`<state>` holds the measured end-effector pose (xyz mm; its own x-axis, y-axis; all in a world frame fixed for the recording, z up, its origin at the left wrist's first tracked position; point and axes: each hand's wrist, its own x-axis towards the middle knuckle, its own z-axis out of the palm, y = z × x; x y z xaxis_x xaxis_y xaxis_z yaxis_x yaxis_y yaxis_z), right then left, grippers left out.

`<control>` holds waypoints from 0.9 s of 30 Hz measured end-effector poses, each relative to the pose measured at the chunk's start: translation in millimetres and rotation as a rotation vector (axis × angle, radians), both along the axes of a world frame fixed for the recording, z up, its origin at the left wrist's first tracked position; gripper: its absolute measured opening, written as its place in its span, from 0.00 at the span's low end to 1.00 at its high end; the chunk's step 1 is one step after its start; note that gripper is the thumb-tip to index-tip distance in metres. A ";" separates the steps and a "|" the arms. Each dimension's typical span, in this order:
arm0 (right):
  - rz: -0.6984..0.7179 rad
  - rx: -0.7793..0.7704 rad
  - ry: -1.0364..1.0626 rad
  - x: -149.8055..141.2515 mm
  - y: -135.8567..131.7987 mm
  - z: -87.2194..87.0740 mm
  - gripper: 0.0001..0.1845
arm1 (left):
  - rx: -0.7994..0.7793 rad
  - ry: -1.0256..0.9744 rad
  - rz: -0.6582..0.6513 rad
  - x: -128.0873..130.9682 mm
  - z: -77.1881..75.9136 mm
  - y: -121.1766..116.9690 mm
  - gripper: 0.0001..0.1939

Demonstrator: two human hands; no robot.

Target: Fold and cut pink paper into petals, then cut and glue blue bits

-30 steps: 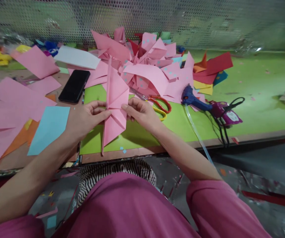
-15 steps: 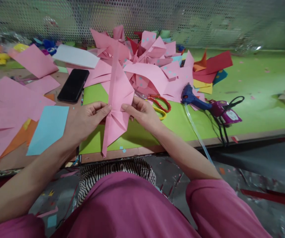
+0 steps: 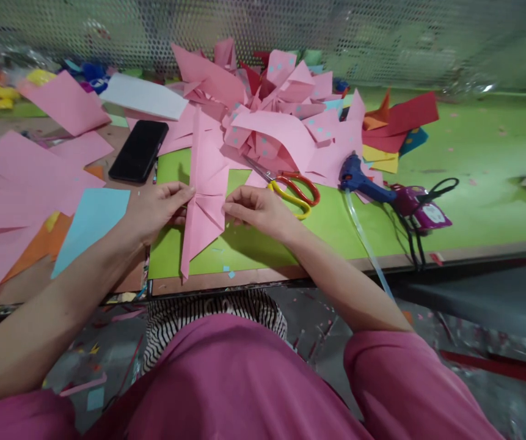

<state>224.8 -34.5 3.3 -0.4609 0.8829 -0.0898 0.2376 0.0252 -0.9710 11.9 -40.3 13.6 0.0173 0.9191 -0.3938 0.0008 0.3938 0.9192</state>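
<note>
A folded pink paper piece [image 3: 204,195], long and pointed at both ends, stands over the green mat [image 3: 244,247]. My left hand [image 3: 155,208] pinches its left edge at the middle fold. My right hand [image 3: 256,209] pinches the right edge at the same height. Both hands are closed on the paper, thumbs and forefingers pressed together. The lower tip of the paper points down toward the table's front edge.
A heap of folded pink paper shapes [image 3: 272,116] lies behind. Scissors with red and yellow handles [image 3: 294,189], a blue glue gun [image 3: 363,180] and a purple tool [image 3: 421,211] lie to the right. A black phone [image 3: 138,151], pink sheets [image 3: 29,183] and a light blue sheet [image 3: 91,223] lie left.
The pink paper piece has come lower and narrower between my hands, and both hands have drawn closer together and slightly down toward the mat.
</note>
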 end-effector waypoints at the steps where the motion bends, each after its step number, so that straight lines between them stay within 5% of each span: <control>1: 0.000 0.006 -0.029 -0.5 -0.7 0.1 0.13 | -0.016 -0.002 0.000 -0.6 -0.8 0.6 0.19; 9: -0.060 -0.060 0.021 -6.3 -1.7 -1.8 0.22 | 0.051 -0.158 0.033 1.5 -6.3 -3.7 0.25; 18: -0.177 0.147 0.208 -7.7 -3.8 -0.3 0.18 | 0.143 -0.108 -0.057 8.8 -0.3 -18.7 0.22; 27: -0.114 0.149 0.118 -7.5 -8.8 6.1 0.25 | 0.185 -0.129 -0.056 12.1 2.9 -21.9 0.21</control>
